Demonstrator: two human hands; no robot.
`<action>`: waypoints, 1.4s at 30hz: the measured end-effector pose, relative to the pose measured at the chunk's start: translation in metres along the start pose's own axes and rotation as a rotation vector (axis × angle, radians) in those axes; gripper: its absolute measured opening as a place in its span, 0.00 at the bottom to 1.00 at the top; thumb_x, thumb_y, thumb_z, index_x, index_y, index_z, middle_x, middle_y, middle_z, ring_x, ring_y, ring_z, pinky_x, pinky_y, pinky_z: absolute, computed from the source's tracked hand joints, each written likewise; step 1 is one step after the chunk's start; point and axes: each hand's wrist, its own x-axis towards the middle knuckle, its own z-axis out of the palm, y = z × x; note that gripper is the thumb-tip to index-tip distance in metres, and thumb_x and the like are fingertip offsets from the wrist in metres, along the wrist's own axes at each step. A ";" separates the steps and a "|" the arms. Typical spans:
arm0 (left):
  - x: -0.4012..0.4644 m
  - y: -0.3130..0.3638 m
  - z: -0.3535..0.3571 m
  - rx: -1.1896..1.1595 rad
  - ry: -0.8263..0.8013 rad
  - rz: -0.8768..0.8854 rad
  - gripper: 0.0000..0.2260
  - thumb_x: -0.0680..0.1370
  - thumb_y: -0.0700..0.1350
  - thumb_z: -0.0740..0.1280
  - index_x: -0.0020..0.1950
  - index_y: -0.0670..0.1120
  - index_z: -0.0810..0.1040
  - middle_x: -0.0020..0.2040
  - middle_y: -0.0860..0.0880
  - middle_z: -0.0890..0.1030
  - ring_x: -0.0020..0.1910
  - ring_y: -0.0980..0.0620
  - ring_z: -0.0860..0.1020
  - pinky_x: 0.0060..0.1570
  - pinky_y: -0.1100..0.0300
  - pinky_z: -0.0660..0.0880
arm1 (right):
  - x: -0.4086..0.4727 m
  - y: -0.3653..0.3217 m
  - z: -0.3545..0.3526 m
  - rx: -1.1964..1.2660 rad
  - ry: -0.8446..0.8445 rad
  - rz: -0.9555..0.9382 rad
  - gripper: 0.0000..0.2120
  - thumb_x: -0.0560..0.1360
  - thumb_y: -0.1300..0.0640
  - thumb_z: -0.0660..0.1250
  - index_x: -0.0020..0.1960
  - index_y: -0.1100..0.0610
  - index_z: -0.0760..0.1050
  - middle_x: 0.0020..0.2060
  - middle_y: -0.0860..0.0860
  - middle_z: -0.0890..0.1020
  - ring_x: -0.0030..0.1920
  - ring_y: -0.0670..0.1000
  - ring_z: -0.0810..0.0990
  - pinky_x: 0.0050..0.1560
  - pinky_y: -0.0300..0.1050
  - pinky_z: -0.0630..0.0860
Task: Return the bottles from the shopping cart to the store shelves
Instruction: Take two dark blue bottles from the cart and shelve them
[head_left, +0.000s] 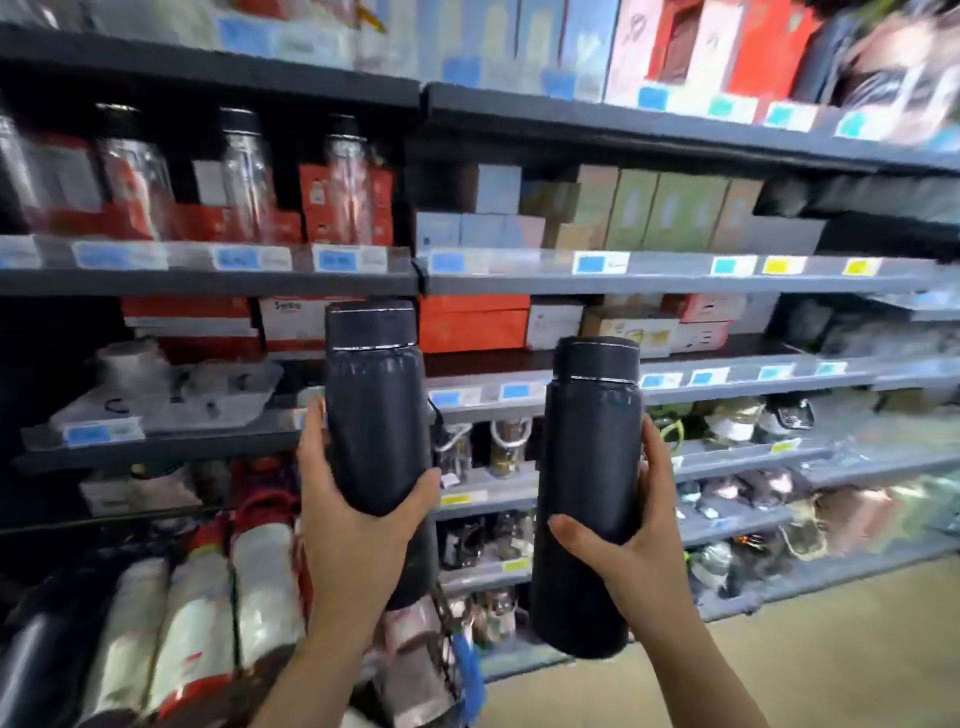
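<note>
**Bottles: 2 in hands, not on shelves yet**

Left bottle (378, 410) & right bottle (587, 488) are standing upright in the air, near the shelves' (675, 280) front edge. Left hand (353, 525) & right hand (631, 551) are each gripping one. Cart isn't showing, so can't tell what's left.

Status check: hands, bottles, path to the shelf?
Left hand grips one black bottle, right hand grips the other. Both upright, off the shelves. Nothing between.
</note>
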 end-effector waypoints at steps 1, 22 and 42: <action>0.000 0.013 0.024 -0.056 -0.025 0.025 0.44 0.66 0.43 0.79 0.71 0.66 0.56 0.62 0.71 0.66 0.55 0.77 0.69 0.51 0.79 0.67 | 0.008 -0.007 -0.023 0.003 0.028 -0.025 0.49 0.58 0.55 0.76 0.70 0.31 0.54 0.64 0.36 0.70 0.55 0.33 0.76 0.46 0.30 0.76; 0.188 0.146 0.456 -0.556 -0.173 0.579 0.48 0.62 0.48 0.81 0.74 0.56 0.56 0.62 0.76 0.66 0.61 0.74 0.69 0.55 0.77 0.68 | 0.348 -0.038 -0.316 0.030 0.274 -0.491 0.51 0.52 0.50 0.79 0.70 0.35 0.59 0.63 0.44 0.76 0.56 0.46 0.81 0.50 0.46 0.79; 0.312 0.271 0.748 -0.288 0.348 0.934 0.42 0.71 0.52 0.75 0.77 0.51 0.53 0.74 0.54 0.62 0.71 0.60 0.64 0.70 0.62 0.63 | 0.698 -0.075 -0.505 0.196 0.076 -0.947 0.56 0.52 0.50 0.79 0.75 0.46 0.55 0.67 0.44 0.69 0.63 0.42 0.74 0.56 0.39 0.75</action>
